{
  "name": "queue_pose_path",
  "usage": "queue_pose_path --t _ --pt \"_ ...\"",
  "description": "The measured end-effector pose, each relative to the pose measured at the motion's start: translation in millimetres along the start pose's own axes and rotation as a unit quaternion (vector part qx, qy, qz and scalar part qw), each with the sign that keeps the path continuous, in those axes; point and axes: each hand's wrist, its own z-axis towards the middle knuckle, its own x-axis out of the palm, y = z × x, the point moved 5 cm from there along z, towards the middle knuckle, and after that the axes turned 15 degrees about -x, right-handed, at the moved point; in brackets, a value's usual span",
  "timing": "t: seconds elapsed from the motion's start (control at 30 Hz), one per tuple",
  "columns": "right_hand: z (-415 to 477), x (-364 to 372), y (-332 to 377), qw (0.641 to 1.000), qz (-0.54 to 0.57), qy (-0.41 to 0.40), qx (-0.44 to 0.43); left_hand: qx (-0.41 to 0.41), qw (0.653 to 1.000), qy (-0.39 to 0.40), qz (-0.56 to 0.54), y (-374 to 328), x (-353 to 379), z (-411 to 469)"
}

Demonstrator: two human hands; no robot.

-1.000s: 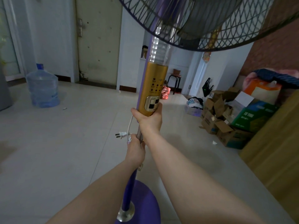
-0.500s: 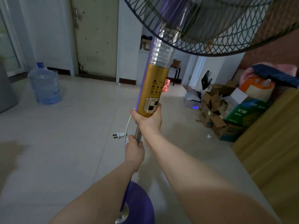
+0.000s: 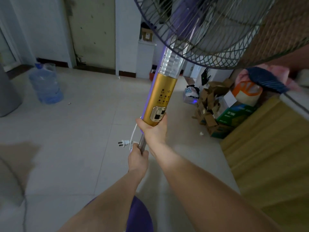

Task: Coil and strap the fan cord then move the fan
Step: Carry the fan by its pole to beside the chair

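Note:
A standing fan (image 3: 161, 96) with a gold control column fills the middle of the head view. Its dark wire grille (image 3: 217, 27) is at the top and its purple round base (image 3: 139, 215) at the bottom, partly behind my arms. My right hand (image 3: 154, 129) grips the lower end of the gold column. My left hand (image 3: 138, 159) is closed around the metal pole just below. The white cord's plug (image 3: 123, 143) sticks out to the left of the pole above my left hand. The rest of the cord is mostly hidden.
A blue water jug (image 3: 46, 84) stands on the tiled floor at the left. Cardboard boxes (image 3: 215, 111) and bags pile up at the right, next to a wooden panel (image 3: 267, 156). A grey bin (image 3: 8, 94) is at the far left edge.
The view has swung to the right and closer to the box pile. Both hands keep the same grip on the fan, which tilts slightly more.

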Motion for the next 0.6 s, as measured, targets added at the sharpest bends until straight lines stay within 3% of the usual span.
queue_pose_path --t 0.27,0.6 --pt "2 -54 97 0.999 -0.048 -0.021 0.002 -0.021 0.999 0.027 0.001 -64 -6 -87" --pt "-28 -123 173 0.991 -0.108 -0.083 -0.013 0.033 0.993 0.116 0.002 -98 8 -162"
